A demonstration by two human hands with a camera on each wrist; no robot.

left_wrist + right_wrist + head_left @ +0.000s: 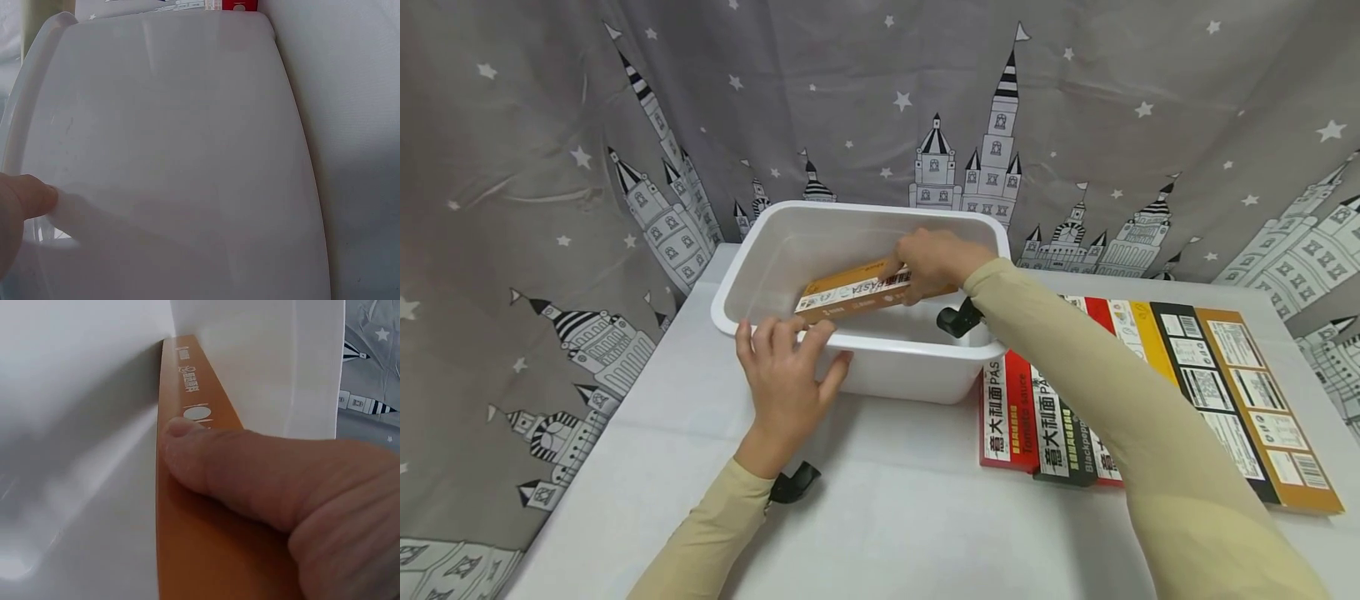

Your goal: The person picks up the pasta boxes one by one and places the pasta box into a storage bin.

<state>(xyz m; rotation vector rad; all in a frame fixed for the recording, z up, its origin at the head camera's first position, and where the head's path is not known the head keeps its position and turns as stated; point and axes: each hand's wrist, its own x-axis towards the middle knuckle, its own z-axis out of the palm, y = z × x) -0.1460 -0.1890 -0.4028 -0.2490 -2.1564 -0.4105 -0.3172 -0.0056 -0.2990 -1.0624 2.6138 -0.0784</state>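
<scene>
Pasta box (844, 298), orange-brown with a white band and dark lettering, sits inside the white tub (910, 373); fingers of the right hand (934, 258) pinch it, the left hand's (784, 382) grip the tub.

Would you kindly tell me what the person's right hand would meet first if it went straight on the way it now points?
Probably the left inner wall of the white plastic bin, met by the orange oblong pasta box the right hand grips; any gap there is unclear.
</scene>
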